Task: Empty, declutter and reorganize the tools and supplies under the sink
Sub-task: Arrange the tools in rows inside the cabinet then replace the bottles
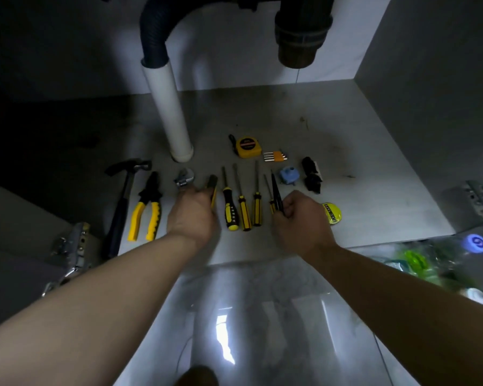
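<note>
While yellow-and-black hand tools (243, 207) lie in a row along the grey cabinet floor's (360, 168) front edge, nearly sorted, the left hand (193, 215) grips a yellow-handled tool (213, 188) and the right hand (296, 215) holds black needle-nose pliers (276, 193).

Tools lie in a row on cabinet floor (346, 151). Left hand (193, 215) covers yellow-black tool (213, 182); right hand (299, 218), at its 3 o'clock, grips black pliers (276, 190).
</note>
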Tool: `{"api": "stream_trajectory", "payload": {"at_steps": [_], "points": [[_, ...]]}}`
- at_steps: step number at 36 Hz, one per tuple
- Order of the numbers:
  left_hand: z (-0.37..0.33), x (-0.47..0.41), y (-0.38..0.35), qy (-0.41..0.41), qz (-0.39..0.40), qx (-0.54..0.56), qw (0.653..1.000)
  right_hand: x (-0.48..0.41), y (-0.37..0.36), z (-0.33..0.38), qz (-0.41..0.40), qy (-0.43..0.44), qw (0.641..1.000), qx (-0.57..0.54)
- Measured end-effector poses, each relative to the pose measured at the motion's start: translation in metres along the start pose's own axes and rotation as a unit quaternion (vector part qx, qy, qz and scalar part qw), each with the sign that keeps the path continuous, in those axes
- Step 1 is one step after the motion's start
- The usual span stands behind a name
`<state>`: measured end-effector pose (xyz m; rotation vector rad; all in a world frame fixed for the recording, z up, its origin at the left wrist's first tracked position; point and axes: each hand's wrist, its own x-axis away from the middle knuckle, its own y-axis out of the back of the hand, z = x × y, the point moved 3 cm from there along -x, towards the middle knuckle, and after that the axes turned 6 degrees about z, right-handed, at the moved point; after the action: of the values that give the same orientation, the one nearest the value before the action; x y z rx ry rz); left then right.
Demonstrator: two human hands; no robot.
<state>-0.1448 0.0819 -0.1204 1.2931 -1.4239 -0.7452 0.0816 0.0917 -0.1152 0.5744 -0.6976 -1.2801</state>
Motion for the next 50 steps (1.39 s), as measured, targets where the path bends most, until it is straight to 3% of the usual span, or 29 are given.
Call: {"api": "stream_trajectory", "payload": {"at_steps": [14,19,23,27,31,50], "points": [[0.006,0.001,0.001,0.051,-0.027,-0.012,0.998,0.006,-0.001,0.004,-0.005,-0.010,1.000,-0.018],[0.005,0.005,0.002,0.033,-0.043,-0.014,0.998,0.006,0.000,0.004,-0.009,-0.007,1.000,-0.015],[-0.003,0.008,0.007,-0.026,-0.109,-0.014,0.994,0.006,0.000,0.005,-0.012,-0.007,1.000,-0.008],[-0.019,0.007,0.001,-0.123,-0.020,0.007,0.992,0.006,-0.003,0.005,-0.012,-0.014,1.000,-0.002],[-0.017,0.006,-0.009,-0.124,0.038,0.032,0.991,0.008,-0.008,0.007,-0.007,-0.017,1.000,0.009],[-0.003,0.019,0.002,-0.102,0.007,0.019,0.995,-0.005,-0.019,0.020,0.026,-0.052,0.989,0.136]]}}
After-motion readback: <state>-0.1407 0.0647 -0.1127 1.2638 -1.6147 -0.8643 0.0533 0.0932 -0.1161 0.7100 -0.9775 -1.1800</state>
